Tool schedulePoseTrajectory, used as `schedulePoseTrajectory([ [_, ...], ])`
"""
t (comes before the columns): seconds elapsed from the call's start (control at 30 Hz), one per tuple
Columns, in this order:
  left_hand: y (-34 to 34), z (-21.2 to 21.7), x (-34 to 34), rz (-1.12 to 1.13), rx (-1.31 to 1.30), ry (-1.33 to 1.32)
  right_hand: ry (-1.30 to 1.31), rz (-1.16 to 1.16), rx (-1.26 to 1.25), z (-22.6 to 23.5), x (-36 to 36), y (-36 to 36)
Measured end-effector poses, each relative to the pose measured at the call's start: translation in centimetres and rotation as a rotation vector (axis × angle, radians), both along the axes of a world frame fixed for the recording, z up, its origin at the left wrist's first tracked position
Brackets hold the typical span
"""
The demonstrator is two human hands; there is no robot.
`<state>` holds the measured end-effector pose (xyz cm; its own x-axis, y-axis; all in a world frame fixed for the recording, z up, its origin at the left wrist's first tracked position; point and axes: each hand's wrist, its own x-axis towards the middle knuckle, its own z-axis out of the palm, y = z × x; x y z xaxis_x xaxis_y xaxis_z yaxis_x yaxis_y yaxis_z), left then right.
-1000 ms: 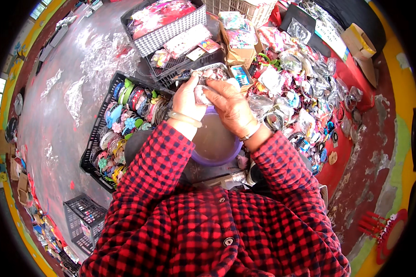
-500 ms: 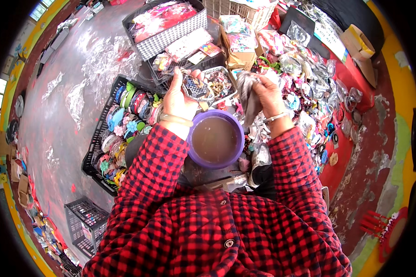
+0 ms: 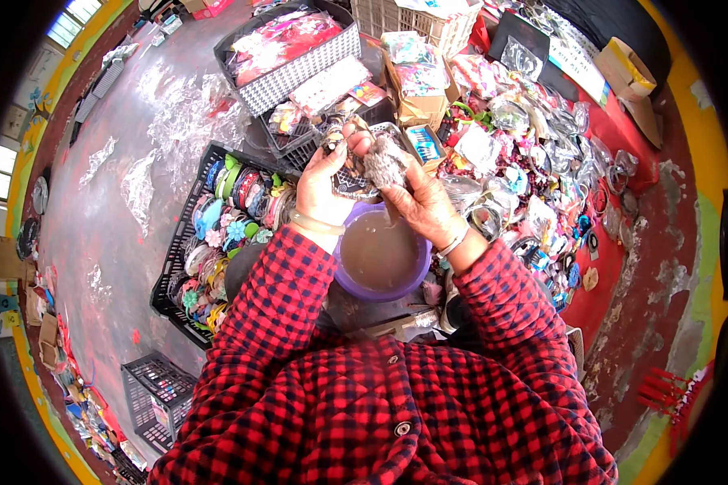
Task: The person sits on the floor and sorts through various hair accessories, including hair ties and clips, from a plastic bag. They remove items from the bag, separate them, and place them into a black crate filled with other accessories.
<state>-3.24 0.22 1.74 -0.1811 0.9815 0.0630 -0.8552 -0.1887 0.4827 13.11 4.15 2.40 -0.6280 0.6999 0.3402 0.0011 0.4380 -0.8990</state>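
Note:
Murky brown water fills a purple basin (image 3: 417, 280) in front of me. Above its far rim my left hand (image 3: 322, 192) is closed round a bundle of dark patterned hair bands (image 3: 353, 183). My right hand (image 3: 425, 208) grips a crumpled grey-brown cloth (image 3: 386, 165), which is pressed against the bundle. Where the two hands meet, the fingers partly hide the bands. Behind the hands, a small white basket is mostly covered.
A black crate (image 3: 163, 284) of colourful headbands stands at the left. An open cardboard box (image 3: 422, 105) with packets stands beyond the hands. Bagged hair accessories (image 3: 534, 174) lie heaped at the right. Another black crate (image 3: 158, 388) sits at the lower left.
My right hand has moved left with the cloth, bringing it from hanging apart on the right to against the bands in my left hand. A blue-and-white packet now shows behind.

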Motion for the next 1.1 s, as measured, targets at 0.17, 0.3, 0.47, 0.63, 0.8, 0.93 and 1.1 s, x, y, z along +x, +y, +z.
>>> schedulePoseTrajectory([
  [0.17,-1.1,1.5,0.1,-0.071,0.010,0.050,-0.130,0.208,0.003,0.8,2.0,1.4],
  [0.3,-1.2,1.8,-0.1,-0.189,0.058,0.109,-0.273,0.264,0.044,1.5,2.8,1.9],
  [0.47,-0.9,2.4,0.2,-0.209,-0.015,0.099,-0.354,0.153,0.438,0.9,4.3,3.3],
  [0.63,-0.1,1.5,-0.6,-0.118,-0.353,0.134,-0.350,0.208,0.643,1.1,4.3,2.8],
  [0.8,-0.2,0.4,-1.0,-0.098,-0.117,0.142,-0.198,0.163,0.396,1.0,4.5,3.2],
  [0.93,-0.3,1.5,-0.4,-0.030,-0.065,0.300,0.265,-0.119,-0.680,0.2,6.8,5.2],
  [1.1,-0.5,2.1,0.9,0.024,0.051,0.774,0.715,-0.183,-0.990,2.4,7.9,6.0],
])
